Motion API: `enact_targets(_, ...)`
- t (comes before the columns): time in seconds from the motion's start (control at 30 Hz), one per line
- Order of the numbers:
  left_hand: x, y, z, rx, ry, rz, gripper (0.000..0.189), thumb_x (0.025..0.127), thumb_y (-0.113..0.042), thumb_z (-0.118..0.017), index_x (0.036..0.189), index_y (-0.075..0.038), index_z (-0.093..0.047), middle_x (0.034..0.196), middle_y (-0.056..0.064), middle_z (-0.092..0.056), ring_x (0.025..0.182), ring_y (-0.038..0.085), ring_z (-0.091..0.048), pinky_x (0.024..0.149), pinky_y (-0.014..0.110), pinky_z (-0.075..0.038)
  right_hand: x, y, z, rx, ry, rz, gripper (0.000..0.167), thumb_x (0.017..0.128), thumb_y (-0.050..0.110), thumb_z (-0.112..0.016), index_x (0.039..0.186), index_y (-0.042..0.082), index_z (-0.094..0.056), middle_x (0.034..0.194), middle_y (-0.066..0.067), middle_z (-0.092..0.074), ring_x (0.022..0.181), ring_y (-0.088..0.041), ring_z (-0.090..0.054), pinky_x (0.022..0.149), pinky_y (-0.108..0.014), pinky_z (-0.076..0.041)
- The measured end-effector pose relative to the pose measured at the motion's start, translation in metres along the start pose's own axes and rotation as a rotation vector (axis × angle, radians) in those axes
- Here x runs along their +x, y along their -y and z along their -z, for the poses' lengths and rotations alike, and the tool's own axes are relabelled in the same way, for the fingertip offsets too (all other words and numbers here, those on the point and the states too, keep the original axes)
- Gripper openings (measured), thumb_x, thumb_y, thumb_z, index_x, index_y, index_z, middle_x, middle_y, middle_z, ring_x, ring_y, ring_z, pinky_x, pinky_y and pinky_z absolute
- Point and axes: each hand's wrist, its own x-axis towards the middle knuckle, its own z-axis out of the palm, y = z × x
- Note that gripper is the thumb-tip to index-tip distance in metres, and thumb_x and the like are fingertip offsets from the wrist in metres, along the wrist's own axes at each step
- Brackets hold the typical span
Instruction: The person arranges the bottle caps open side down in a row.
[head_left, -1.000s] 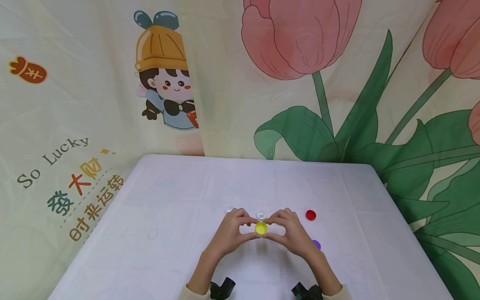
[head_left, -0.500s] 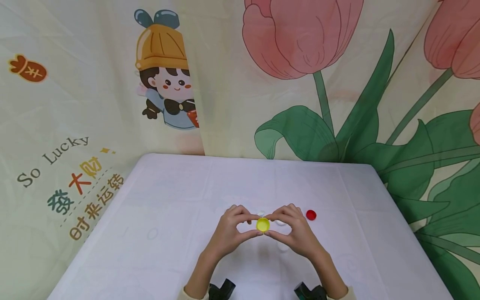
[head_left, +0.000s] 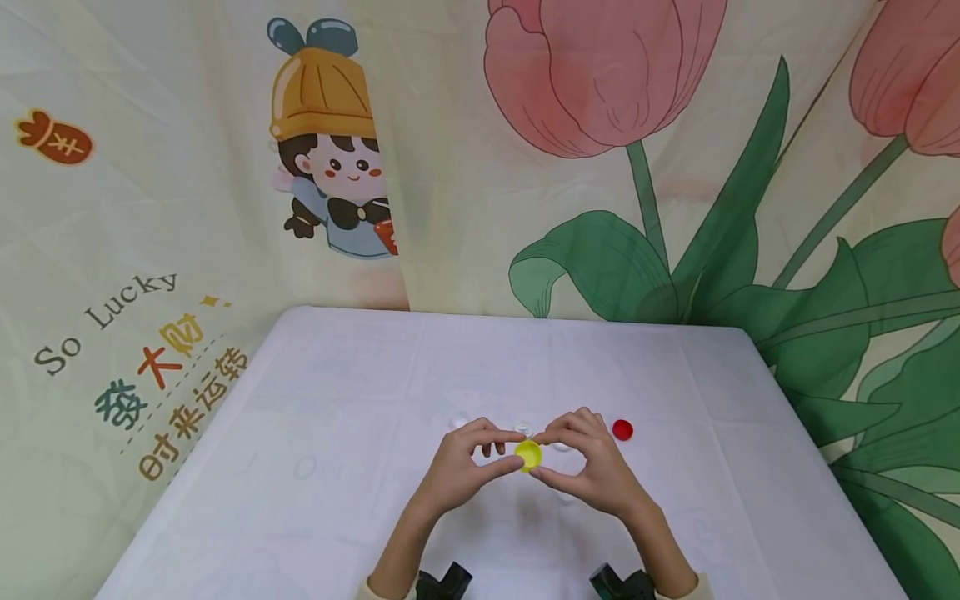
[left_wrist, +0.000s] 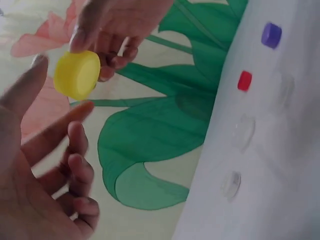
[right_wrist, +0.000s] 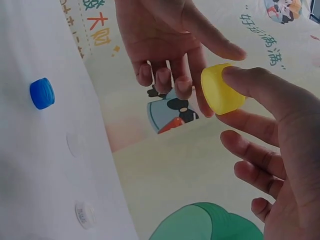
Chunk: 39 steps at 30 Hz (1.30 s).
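Note:
A small yellow round cap is held up above the white table between both hands. My right hand pinches it between thumb and index finger, as the right wrist view also shows. Around its other side is my left hand, with thumb and index finger spread. In the left wrist view, a small gap separates those fingertips from the yellow cap. The other fingers of the left hand are loosely bent.
A red cap lies on the table beyond the right hand. The left wrist view adds a purple cap and clear round pieces. A blue cap shows in the right wrist view. A printed cloth hangs behind the table.
Both hands have shifted slightly right with the yellow cap. The left fingertips have eased off it, while the right hand keeps its pinch. The purple cap is now hidden in the head view.

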Motion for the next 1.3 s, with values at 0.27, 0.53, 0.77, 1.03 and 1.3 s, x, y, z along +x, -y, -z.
enact_targets(0.27, 0.0, 0.003, -0.003, -0.378, 0.131, 0.351, 0.025, 0.088, -0.023, -0.063, 0.092, 0.001, -0.071, 0.08, 0.003, -0.06, 0.075, 0.014, -0.048, 0.068, 0.031, -0.039, -0.001, -0.001, 0.0, 0.0, -0.002, 0.01, 0.029, 0.072, 0.033, -0.079, 0.097, 0.021, -0.07, 0.091, 0.01, -0.059, 0.087, -0.01, -0.045, 0.075, -0.033, -0.033)
enact_targets(0.53, -0.001, 0.001, -0.008, -0.419, 0.131, 0.356, 0.028, 0.085, -0.026, -0.067, 0.096, -0.001, -0.072, 0.092, 0.003, -0.068, 0.09, 0.015, -0.057, 0.082, 0.039, -0.043, -0.001, -0.002, 0.001, -0.01, -0.003, 0.019, 0.03, 0.072, 0.032, -0.079, 0.098, 0.02, -0.07, 0.093, 0.011, -0.059, 0.088, -0.01, -0.045, 0.076, -0.034, -0.033)
enact_targets(0.77, 0.001, 0.002, -0.01, -0.402, 0.115, 0.367, 0.029, 0.084, -0.027, -0.068, 0.094, 0.0, -0.072, 0.089, 0.003, -0.068, 0.087, 0.015, -0.056, 0.079, 0.038, -0.042, -0.001, -0.002, 0.001, -0.011, -0.002, 0.017, 0.031, 0.071, 0.031, -0.08, 0.099, 0.02, -0.07, 0.093, 0.008, -0.06, 0.088, -0.01, -0.045, 0.076, -0.034, -0.033)
enact_targets(1.03, 0.002, 0.003, -0.009, -0.362, 0.097, 0.385, 0.027, 0.083, -0.028, -0.069, 0.09, -0.002, -0.073, 0.071, -0.003, -0.058, 0.071, 0.013, -0.048, 0.064, 0.029, -0.036, -0.002, -0.004, 0.0, -0.022, 0.001, -0.002, 0.034, 0.07, 0.031, -0.081, 0.101, 0.025, -0.069, 0.092, 0.01, -0.06, 0.088, -0.005, -0.044, 0.076, -0.031, -0.033)
enact_targets(1.3, 0.001, 0.005, -0.01, -0.276, 0.034, 0.3, 0.018, 0.08, -0.023, -0.072, 0.091, -0.009, -0.074, 0.076, -0.003, -0.064, 0.07, 0.012, -0.05, 0.062, 0.026, -0.038, -0.004, -0.006, -0.003, 0.002, 0.07, -0.104, 0.032, 0.074, 0.041, -0.075, 0.101, 0.025, -0.069, 0.093, 0.011, -0.06, 0.089, -0.006, -0.044, 0.076, -0.034, -0.037)
